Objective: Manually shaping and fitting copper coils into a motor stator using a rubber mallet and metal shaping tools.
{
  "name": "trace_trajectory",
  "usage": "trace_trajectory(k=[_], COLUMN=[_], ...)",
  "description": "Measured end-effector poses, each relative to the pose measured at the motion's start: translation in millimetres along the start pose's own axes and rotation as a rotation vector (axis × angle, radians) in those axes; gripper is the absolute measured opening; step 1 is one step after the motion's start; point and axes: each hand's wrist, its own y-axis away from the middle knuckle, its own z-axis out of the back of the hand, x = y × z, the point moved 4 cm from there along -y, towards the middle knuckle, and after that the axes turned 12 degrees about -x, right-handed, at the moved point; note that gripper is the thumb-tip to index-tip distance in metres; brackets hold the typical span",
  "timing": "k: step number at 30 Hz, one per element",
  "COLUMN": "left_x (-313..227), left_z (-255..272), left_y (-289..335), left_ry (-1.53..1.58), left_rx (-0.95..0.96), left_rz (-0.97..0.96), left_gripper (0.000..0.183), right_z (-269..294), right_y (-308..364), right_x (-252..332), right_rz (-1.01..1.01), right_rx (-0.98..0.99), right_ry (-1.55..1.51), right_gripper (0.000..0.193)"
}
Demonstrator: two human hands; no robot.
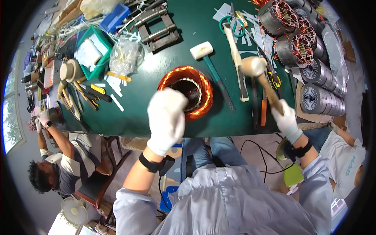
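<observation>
A motor stator (205,90) with a thick ring of copper windings stands on the green table in front of me. My left hand (167,119), in a white glove, is closed in a fist over the near left side of the windings. It is slightly blurred, and whatever it grips is hidden. My right hand (286,122), also gloved, is wrapped round the wooden handle of a mallet (254,66). The pale mallet head is raised to the right of the stator, apart from it. A white-headed mallet (202,50) with a green handle lies just beyond the windings.
Several finished stators (293,47) and bare laminated cores (323,100) crowd the right side. A long hammer-like tool (237,66), scissors (233,23) and an orange-handled tool (263,113) lie nearby. Left are a green bin (103,47), a metal frame (158,29) and a seated co-worker (64,164).
</observation>
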Motion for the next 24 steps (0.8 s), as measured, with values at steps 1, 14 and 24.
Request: trace_trajectory(k=[1,14,24], left_x=[-9,-27,-33], left_z=[-11,-67,-65], left_y=[-9,0,-18], left_ry=[-0.017,-0.490,-0.366], left_rx=[0.150,0.345,0.288], left_rz=[0.027,0.112,0.171], left_gripper=[0.040,0.046,0.059], right_z=[5,-144,-90], right_y=[-10,-126,-24], right_x=[-24,63,72], right_rz=[0.305,0.160,-0.233], right_rx=[-0.158,-0.384,0.231], right_ry=[0.271,0.342,-0.834], right_gripper=[0.035,0.069,0.077])
